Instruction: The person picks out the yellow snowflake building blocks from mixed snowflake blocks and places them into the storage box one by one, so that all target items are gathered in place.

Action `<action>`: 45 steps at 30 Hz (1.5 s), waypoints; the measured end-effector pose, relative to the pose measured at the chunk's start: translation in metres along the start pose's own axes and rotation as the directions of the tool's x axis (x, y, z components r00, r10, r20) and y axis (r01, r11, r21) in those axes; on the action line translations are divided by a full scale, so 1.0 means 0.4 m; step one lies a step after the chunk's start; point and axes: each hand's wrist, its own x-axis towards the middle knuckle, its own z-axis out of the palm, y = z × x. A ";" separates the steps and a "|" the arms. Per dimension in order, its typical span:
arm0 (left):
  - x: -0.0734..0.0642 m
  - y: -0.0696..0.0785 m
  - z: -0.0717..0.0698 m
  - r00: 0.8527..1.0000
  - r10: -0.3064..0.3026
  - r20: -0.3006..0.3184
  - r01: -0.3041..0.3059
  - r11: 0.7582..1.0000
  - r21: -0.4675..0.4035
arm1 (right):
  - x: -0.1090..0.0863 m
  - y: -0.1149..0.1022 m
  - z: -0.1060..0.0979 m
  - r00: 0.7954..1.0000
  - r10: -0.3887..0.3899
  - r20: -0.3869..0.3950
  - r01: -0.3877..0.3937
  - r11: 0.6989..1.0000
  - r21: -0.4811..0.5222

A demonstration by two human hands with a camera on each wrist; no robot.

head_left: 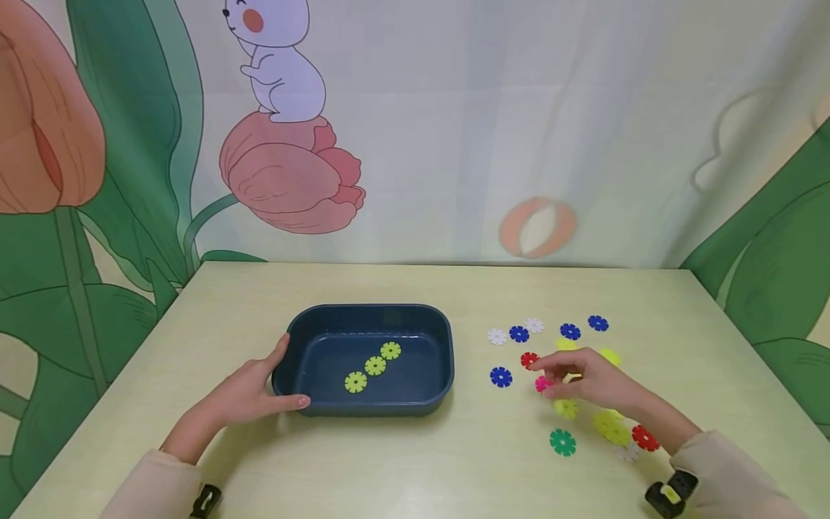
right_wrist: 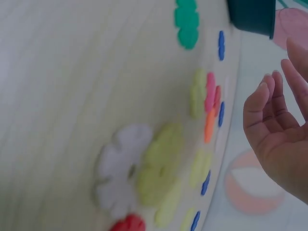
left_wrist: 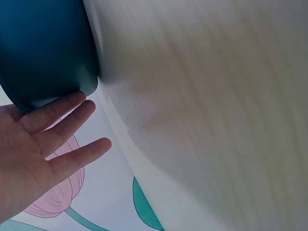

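My left hand (head_left: 249,393) rests on the left end of a dark blue rectangular tub (head_left: 363,411), thumb along the near side and fingers along the left wall. The left wrist view shows its fingers (left_wrist: 79,156) straight and spread, some touching the tub's wall. Inside the tub lie three yellow-green notched flower discs (head_left: 375,366) in a slanting row. Over the loose discs on the right hovers my right hand (head_left: 593,376), fingers loosely bent and thumb apart, nothing seen between them. Nearest its fingertips are a pink disc (head_left: 542,384) and a red disc (head_left: 529,360).
Blue discs (head_left: 501,377) and white discs (head_left: 497,336) lie between tub and right hand. A green disc (head_left: 563,442), a large yellow disc (head_left: 612,427) and another red one (head_left: 645,437) lie nearer. A printed curtain (head_left: 421,144) hangs behind the table's far edge.
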 end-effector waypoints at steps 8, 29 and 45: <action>0.000 0.002 0.001 1.000 -0.015 0.012 0.015 1.000 0.003 | -0.023 0.044 -0.024 0.999 0.029 0.038 -0.028 0.999 -0.032; 0.002 0.000 0.002 1.000 -0.020 0.008 0.020 1.000 0.010 | -0.021 0.110 -0.035 0.997 0.024 0.069 -0.007 0.973 -0.233; 0.002 0.003 -0.001 0.999 -0.031 0.031 0.031 1.000 -0.004 | -0.014 0.077 -0.027 0.999 0.014 0.050 -0.002 0.974 -0.226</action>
